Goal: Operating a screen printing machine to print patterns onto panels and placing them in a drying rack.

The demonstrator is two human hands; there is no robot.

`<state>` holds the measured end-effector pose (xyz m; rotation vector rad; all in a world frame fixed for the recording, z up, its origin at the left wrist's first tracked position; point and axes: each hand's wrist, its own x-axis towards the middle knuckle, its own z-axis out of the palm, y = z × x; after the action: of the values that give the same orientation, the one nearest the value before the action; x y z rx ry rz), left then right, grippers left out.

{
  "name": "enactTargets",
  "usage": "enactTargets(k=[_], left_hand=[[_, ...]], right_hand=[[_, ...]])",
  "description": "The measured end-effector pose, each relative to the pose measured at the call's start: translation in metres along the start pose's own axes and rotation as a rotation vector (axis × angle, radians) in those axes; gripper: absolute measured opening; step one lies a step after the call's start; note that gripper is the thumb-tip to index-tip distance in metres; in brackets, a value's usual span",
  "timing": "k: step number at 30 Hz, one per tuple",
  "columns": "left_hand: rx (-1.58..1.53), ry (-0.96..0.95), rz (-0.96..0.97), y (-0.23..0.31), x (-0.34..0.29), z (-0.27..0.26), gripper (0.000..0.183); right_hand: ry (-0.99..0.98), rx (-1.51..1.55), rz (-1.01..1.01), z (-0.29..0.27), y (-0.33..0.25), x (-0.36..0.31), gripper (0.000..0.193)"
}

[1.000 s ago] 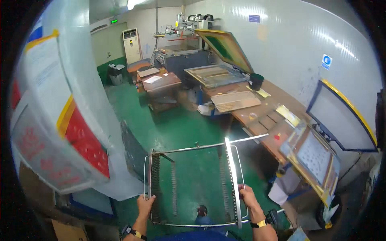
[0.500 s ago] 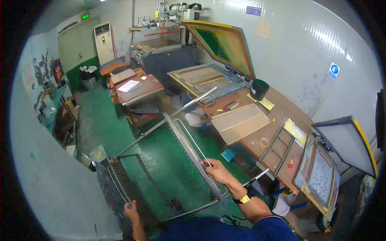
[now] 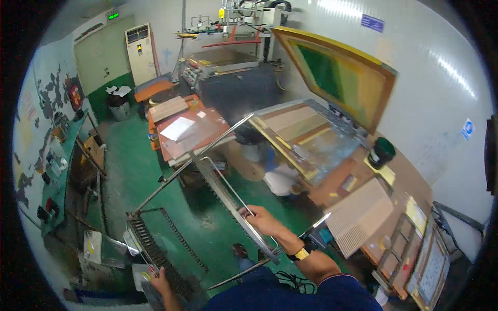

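A tall metal rack (image 3: 236,205) with toothed, slotted sides stands in front of me, its tube frame reaching forward over the green floor. My right hand (image 3: 263,222) is closed around the thin rod handle (image 3: 226,179) on its right side; a yellow-faced watch is on that wrist. Low at the left, my left hand (image 3: 160,284) is closed at the rack's left toothed side (image 3: 153,243), on that side's rod handle, which is partly hidden. Through the open frame, the floor and a foot show.
On the right, a brown workbench (image 3: 332,189) carries a raised yellow-edged screen frame (image 3: 384,98), a dark green bucket (image 3: 382,153) and a ribbed board (image 3: 360,215). Ahead stands a low reddish table (image 3: 207,127) with papers. A cluttered green shelf (image 3: 65,173) lines the left wall.
The view has shifted forward and to the left. The bench and reddish table look nearer, and the bench lies farther right. Both hands stay on the rack.
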<state>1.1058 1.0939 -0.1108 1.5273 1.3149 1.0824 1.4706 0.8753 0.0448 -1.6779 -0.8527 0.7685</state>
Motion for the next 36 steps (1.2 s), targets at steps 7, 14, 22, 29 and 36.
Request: enactTargets(k=[7,14,22,29,36], left_hand=[[-0.037,0.15,-0.226,0.045,0.139,0.01,0.026],[0.116,0.411,-0.325,-0.024,0.269,-0.002,0.024],[-0.132,0.303,-0.409,-0.039,0.482,0.018,0.016],[-0.1,0.279,-0.306,-0.055,0.668,0.027,0.018],[-0.139,0.275,-0.378,-0.063,0.859,0.041,0.017]], right_hand=[[-0.207,0.127,0.038,0.033,-0.034,0.226,0.032],[-0.412,0.117,0.032,0.132,-0.043,0.416,0.031],[-0.405,0.091,0.091,0.222,-0.04,0.614,0.03],[-0.387,0.158,0.066,0.295,-0.082,0.775,0.024],[-0.441,0.219,0.148,0.395,-0.077,0.975,0.021]])
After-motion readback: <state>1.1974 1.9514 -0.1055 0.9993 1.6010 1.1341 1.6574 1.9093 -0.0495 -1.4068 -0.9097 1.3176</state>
